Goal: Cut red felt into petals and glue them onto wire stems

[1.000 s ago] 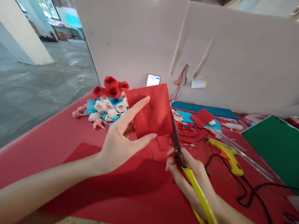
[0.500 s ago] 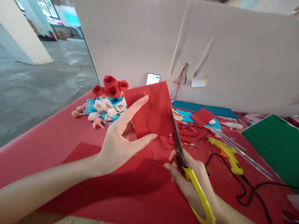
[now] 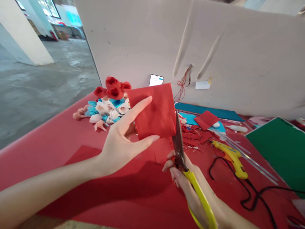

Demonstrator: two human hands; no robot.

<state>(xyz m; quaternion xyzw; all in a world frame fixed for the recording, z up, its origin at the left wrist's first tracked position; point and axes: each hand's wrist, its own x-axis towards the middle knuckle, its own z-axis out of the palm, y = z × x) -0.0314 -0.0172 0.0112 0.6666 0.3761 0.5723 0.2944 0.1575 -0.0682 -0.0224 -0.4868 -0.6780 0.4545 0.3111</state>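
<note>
My left hand (image 3: pixel 121 146) grips a square of red paper (image 3: pixel 158 111) between its thumb and fingers, holding it up above the table. Some of its fingers are hidden behind the square. My right hand (image 3: pixel 190 187) is closed around a pair of scissors (image 3: pixel 179 146) with yellow handles. Their dark blades point upward at the lower right edge of the square. Beneath my hands lies a larger red sheet (image 3: pixel 107 197) on the red table cover.
Red, white, blue and pink paper flowers (image 3: pixel 109 105) are heaped at the back left. Red scraps (image 3: pixel 193 135) lie behind the scissors. At right are a yellow glue gun (image 3: pixel 232 156) with a black cord and a green board (image 3: pixel 276 149). A phone (image 3: pixel 156 80) leans on the back panel (image 3: pixel 133 41).
The scissors in my right hand have shifted slightly down and to the left, with their blades more upright. The red square has moved a little to the right.
</note>
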